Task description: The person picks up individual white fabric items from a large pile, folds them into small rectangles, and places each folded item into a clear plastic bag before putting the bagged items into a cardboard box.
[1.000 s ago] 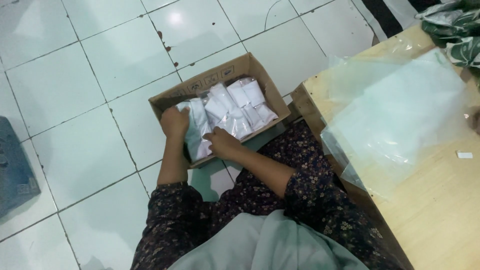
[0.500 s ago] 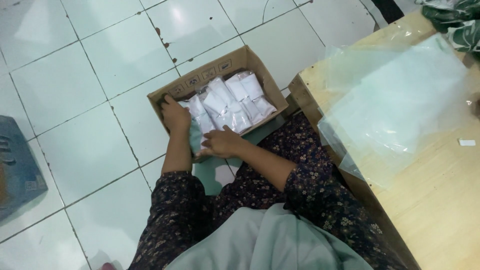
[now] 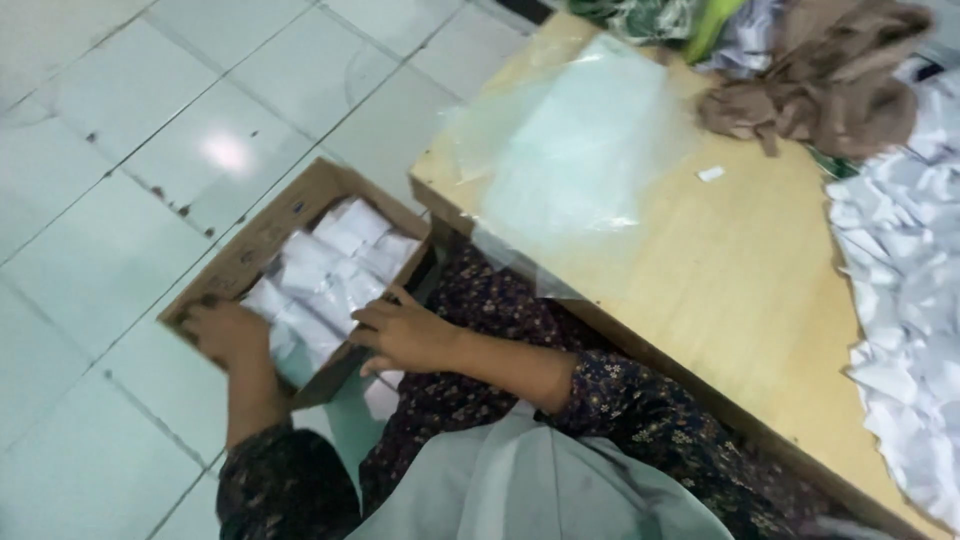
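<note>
A brown cardboard box [image 3: 262,240] lies on the tiled floor, packed with several white folded packets [image 3: 330,265]. My left hand [image 3: 225,332] rests at the box's near left corner, fingers on the packets. My right hand [image 3: 405,335] lies at the box's near right edge, fingers spread against the packets. Neither hand visibly lifts a packet. Dark floral sleeves cover both forearms.
A low wooden table [image 3: 740,270] stands to the right, with clear plastic bags [image 3: 580,150] spread on it. A heap of white packets [image 3: 910,290] covers its right side. Brown cloth [image 3: 820,80] lies at the back. Pale floor tiles [image 3: 90,200] surround the box.
The view has swung right, showing more of the table. My hands have stayed at the box; the right one has shifted to the box's near right edge.
</note>
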